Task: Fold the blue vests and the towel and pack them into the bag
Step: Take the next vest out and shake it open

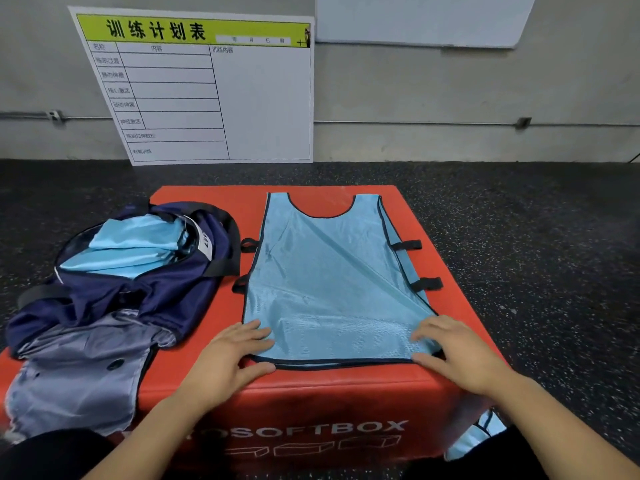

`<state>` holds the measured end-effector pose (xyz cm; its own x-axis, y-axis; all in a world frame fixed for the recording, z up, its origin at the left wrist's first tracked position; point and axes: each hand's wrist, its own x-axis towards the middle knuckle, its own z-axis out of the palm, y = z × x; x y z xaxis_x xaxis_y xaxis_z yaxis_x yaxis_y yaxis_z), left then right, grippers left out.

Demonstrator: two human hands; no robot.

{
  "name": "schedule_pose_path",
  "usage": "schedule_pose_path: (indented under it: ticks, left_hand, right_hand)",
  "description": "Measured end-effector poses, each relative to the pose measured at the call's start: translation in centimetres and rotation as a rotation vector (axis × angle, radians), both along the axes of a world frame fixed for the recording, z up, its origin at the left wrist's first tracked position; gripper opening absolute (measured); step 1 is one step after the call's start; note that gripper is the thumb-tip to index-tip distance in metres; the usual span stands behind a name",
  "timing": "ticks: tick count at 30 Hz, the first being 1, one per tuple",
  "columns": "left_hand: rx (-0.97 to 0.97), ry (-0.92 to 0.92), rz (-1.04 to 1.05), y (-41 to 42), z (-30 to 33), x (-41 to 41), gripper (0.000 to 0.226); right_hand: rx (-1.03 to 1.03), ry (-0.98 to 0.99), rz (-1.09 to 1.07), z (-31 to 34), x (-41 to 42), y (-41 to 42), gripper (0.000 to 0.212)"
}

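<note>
Vest (332,278): flat on box (194,199), hem nearest.
Left hand (227,358): spread, pressing hem corner.
Right hand (457,351): spread, pressing opposite corner.
Tip: smooth creases, then fold evenly.

One head-worn view looks forward and down, close, edges perhaps bowed by lens

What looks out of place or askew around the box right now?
One blue cloth, likely another vest, hangs off the red box at its near right corner. The vest on top lies flat but creased diagonally, both hands at its hem.
</note>
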<state>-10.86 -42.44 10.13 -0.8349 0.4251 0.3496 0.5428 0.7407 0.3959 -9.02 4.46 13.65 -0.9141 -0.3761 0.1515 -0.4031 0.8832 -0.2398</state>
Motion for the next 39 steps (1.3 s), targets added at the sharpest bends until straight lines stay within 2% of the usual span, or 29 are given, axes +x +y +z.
schedule_pose_path:
  ticks: [3, 6, 11, 13, 16, 19, 22, 26, 28, 31, 33, 36, 39]
  left_hand:
    - [0.084, -0.003, -0.013, -0.4, -0.1, 0.3, 0.053]
    - [0.15, -0.021, -0.004, -0.5, -0.3, 0.8, 0.045]
    - [0.15, 0.01, 0.01, 0.0, -0.1, 1.2, 0.043]
    - [0.104, 0.06, 0.006, 0.6, 0.4, 1.5, 0.045]
    - [0.056, 0.066, 0.016, 1.7, 1.2, 2.1, 0.032]
    - [0.097, 0.017, 0.108, 1.7, 2.1, 2.3, 0.022]
    - [0.093, -0.057, 0.104, 0.9, 2.5, 2.0, 0.01]
    - [0.109, -0.223, 0.041, -0.4, 3.2, 2.0, 0.029]
    - [0.154, -0.315, 0.013, -0.8, 4.2, 2.1, 0.029]
    - [0.32, -0.425, -0.043, -0.6, 5.5, 1.3, 0.028]
    - [0.473, -0.424, -0.022, -0.1, 5.7, 0.3, 0.029]
    - [0.587, -0.395, 0.122, 0.6, 4.2, -1.3, 0.031]
    - [0.533, -0.382, 0.229, 1.0, 2.7, -2.3, 0.037]
  right_hand:
    - [-0.177, -0.142, 0.022, 0.2, 0.6, 0.8, 0.035]
    - [-0.223, -0.2, -0.018, 0.4, 0.6, 1.6, 0.027]
    - [-0.205, -0.129, -0.025, 0.0, 0.5, 0.9, 0.025]
    - [-0.142, -0.073, 0.0, -0.1, 0.5, 0.6, 0.017]
    - [-0.119, -0.021, -0.01, -0.2, 0.8, 0.1, 0.011]
    - [-0.171, -0.038, -0.089, 0.3, 1.4, 0.1, 0.013]
    - [-0.243, -0.133, -0.135, 1.1, 2.2, 0.3, 0.026]
    - [-0.369, -0.261, -0.172, 1.9, 2.8, 1.1, 0.041]
    - [-0.494, -0.29, -0.166, 2.4, 2.7, 1.3, 0.044]
    - [-0.782, -0.293, -0.217, 2.9, 2.0, 1.2, 0.04]
    - [-0.884, -0.249, -0.307, 2.8, 0.8, 1.2, 0.035]
    - [-0.816, -0.191, -0.402, 1.7, -0.9, 0.5, 0.032]
    - [-0.678, -0.178, -0.453, 1.1, -1.8, -0.5, 0.026]
